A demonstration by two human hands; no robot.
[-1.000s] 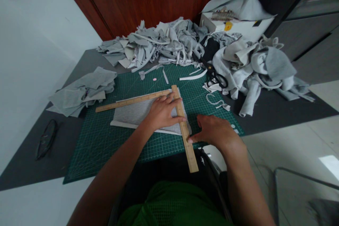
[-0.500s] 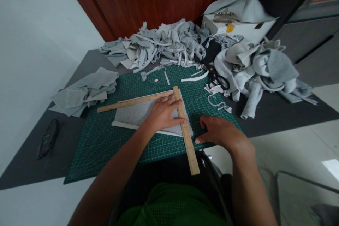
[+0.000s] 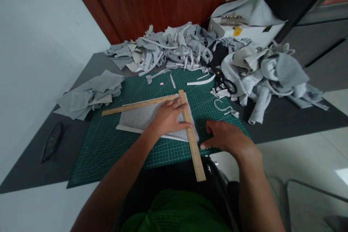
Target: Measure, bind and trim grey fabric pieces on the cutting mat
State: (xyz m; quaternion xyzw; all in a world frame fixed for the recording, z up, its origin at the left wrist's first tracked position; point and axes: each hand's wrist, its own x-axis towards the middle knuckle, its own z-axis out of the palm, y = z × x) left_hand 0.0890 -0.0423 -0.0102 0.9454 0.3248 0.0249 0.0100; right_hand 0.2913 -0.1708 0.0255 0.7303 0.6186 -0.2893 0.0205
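A folded piece of grey fabric (image 3: 138,116) with pale edges lies on the green cutting mat (image 3: 108,152). My left hand (image 3: 169,116) is spread flat on it, with fingertips and thumb resting on a wooden ruler (image 3: 194,148). This ruler runs along the fabric's right side and sticks out past the mat's front edge. A second wooden ruler (image 3: 136,106) lies along the fabric's far edge, nearly meeting the first. To the right of the fabric, my right hand (image 3: 227,137) rests at the mat's front edge. Its fingers are bent, thumb and index finger apart, with nothing visible between them.
Black-handled scissors (image 3: 225,84) lie at the mat's back right, near thin fabric strips (image 3: 201,81). A heap of grey scraps (image 3: 174,47) lines the back; rolled fabric (image 3: 261,105) lies right. Stacked pieces (image 3: 92,92) and eyeglasses (image 3: 51,141) are left. A white box (image 3: 244,32) stands behind.
The whole view has shifted slightly. Both hands, the rulers and the fabric keep the same places relative to each other.
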